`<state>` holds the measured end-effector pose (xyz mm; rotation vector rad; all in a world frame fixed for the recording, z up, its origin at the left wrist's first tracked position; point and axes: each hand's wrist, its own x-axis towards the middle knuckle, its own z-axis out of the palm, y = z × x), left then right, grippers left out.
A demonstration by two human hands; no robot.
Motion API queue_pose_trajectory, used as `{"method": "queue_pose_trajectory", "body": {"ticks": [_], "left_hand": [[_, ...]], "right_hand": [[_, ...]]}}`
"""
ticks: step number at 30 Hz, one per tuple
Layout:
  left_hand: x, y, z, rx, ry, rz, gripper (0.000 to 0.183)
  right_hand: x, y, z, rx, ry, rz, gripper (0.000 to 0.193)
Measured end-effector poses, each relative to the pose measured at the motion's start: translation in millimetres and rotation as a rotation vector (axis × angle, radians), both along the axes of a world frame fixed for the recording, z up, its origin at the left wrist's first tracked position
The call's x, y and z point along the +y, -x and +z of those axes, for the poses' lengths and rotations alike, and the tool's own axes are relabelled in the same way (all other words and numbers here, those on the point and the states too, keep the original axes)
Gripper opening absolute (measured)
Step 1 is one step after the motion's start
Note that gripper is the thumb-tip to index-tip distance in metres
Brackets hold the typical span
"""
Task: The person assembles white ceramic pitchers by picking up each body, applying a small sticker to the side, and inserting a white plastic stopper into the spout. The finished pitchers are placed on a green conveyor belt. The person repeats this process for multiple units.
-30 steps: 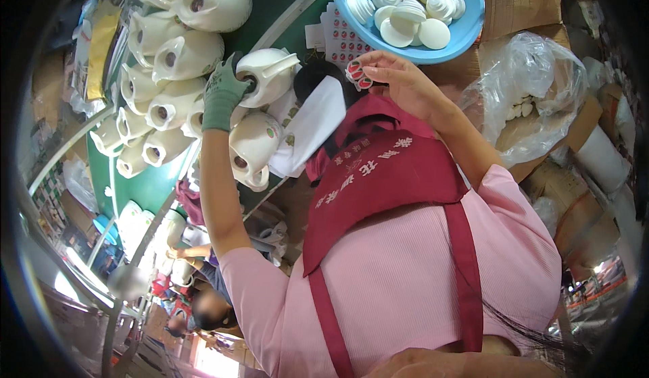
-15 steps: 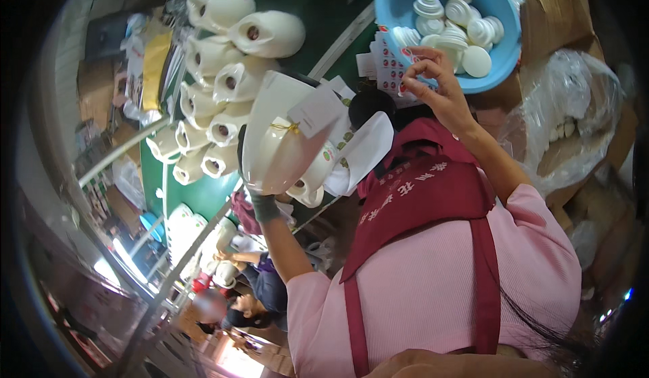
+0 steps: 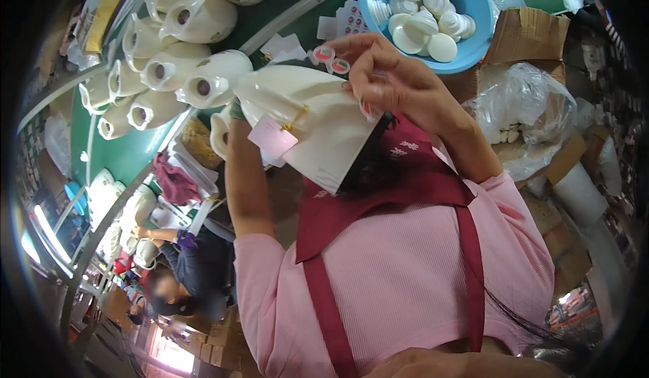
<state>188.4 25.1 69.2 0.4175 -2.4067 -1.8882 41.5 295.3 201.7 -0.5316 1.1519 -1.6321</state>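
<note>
A glossy white ceramic jug (image 3: 311,118) lies tilted in front of my chest, its dark base end toward my apron. From its gold cord hangs a small pale tag (image 3: 272,137). My left hand (image 3: 238,110) supports the jug from behind; only a grey-green glove edge shows, and the fingers are hidden. Close above the jug's side, my right hand (image 3: 399,74) is closed with bent fingers on small round red-and-white stickers (image 3: 331,60). Whether those fingers touch the jug, I cannot tell.
Several similar white jugs (image 3: 159,67) lie on the green table (image 3: 125,152) to the left. A blue basin (image 3: 466,54) with white stepped lids stands at the top. Right of it are a cardboard box (image 3: 527,37) and clear plastic bags (image 3: 520,101). Another person (image 3: 196,263) works farther left.
The jug has swung round and come nearer my chest, its base now toward me. My right hand has moved left from the basin's edge to the jug, holding stickers.
</note>
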Motion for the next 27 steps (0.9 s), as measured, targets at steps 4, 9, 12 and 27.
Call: {"method": "queue_pose_trajectory", "body": {"ticks": [4, 9, 12, 27], "left_hand": [[-6, 7, -5, 0.033, 0.039, -0.095, 0.055], [-12, 10, -7, 0.059, 0.052, -0.160, 0.055], [-13, 9, -8, 0.065, 0.051, -0.182, 0.055], [-15, 16, -13, 0.068, 0.056, -0.275, 0.054]], "right_hand": [[11, -8, 12, 0.360, -0.007, 0.151, 0.018], [8, -21, 13, 0.625, -0.071, 0.159, 0.008], [6, -30, 12, 0.673, -0.112, 0.136, 0.008], [6, -42, 7, 0.771, -0.164, 0.119, 0.012]]}}
